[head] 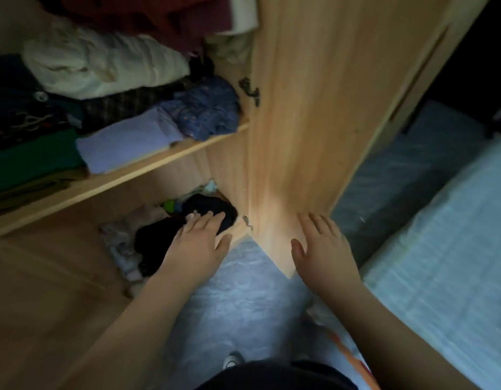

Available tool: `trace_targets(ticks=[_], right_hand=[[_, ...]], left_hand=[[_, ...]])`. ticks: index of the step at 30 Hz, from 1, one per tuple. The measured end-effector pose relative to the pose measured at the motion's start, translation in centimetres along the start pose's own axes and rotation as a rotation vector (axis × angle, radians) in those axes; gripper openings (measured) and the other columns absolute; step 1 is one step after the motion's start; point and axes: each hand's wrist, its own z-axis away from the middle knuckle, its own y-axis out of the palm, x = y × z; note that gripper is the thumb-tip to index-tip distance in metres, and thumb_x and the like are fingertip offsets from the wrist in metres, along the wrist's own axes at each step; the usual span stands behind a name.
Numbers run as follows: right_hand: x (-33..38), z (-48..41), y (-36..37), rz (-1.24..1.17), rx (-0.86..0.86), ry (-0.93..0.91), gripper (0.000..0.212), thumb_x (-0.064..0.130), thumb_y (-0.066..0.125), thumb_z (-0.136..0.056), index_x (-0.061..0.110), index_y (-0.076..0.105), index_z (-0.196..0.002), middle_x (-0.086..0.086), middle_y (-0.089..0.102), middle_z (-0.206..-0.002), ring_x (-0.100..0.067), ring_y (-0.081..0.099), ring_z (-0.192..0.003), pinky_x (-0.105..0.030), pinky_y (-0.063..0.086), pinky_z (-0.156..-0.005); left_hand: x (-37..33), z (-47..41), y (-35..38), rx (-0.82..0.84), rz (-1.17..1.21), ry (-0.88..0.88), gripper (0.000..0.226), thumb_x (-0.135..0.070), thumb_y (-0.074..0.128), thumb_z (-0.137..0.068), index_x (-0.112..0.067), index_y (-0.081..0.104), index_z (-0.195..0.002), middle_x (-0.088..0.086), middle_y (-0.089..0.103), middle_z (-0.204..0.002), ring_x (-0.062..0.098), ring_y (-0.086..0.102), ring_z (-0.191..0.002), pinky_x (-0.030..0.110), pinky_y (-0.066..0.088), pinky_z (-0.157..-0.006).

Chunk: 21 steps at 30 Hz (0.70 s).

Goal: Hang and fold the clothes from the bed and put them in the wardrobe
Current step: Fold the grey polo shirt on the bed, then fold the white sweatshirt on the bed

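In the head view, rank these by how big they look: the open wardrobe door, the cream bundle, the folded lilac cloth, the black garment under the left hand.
1. wardrobe door
2. cream bundle
3. Unsure: lilac cloth and black garment look alike, the latter partly hidden.

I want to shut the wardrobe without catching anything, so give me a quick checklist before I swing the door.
1. Black folded garment fully inside the bottom compartment: cannot tell, it lies close to the front edge under the left hand.
2. Left hand out of the wardrobe: not ok, its fingers rest on the garment.
3. Right hand on the light wooden wardrobe door: ok, flat against it.
4. Both hands empty: ok.
5. Folded lilac cloth behind the shelf edge: cannot tell.
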Motion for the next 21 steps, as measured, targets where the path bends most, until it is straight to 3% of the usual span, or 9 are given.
trace_targets(ticks=[6,13,21], right_hand=[[-10.2,8.5,-2.8,0.044,-0.023,0.196,0.068,0.041,0.052,-0.091,0.024,0.032,-0.153,-0.005,0.035,-0.158,-0.027,0.028,-0.146,-0.045,0.028,-0.117],[-27.3,22.8,-7.5,0.097,-0.022,0.444,0.067,0.047,0.042,-0.096,0.03,0.018,-0.156,-0.001,0.019,-0.165,-0.025,0.014,-0.151,-0.046,0.017,-0.12],[-44.0,39.4,-11.9,0.062,-0.056,0.767,0.067,0.047,0.041,-0.096,0.029,0.018,-0.156,-0.002,0.019,-0.164,-0.025,0.014,-0.151,-0.045,0.019,-0.12]], left_hand=[[-13.4,2.6,4.6,0.055,-0.098,0.256,0.06,-0.055,0.029,-0.101,-0.034,0.018,-0.157,-0.004,0.018,-0.166,0.021,0.011,-0.153,0.042,0.011,-0.123],[-34.1,8.5,13.2,0.142,-0.171,0.556,0.062,-0.054,0.032,-0.102,-0.027,0.021,-0.158,0.003,0.024,-0.164,0.026,0.02,-0.151,0.042,0.019,-0.121],[-56.6,16.5,23.5,0.301,-0.119,0.877,0.061,-0.051,0.036,-0.102,-0.028,0.024,-0.157,0.002,0.026,-0.164,0.024,0.019,-0.151,0.041,0.02,-0.122]])
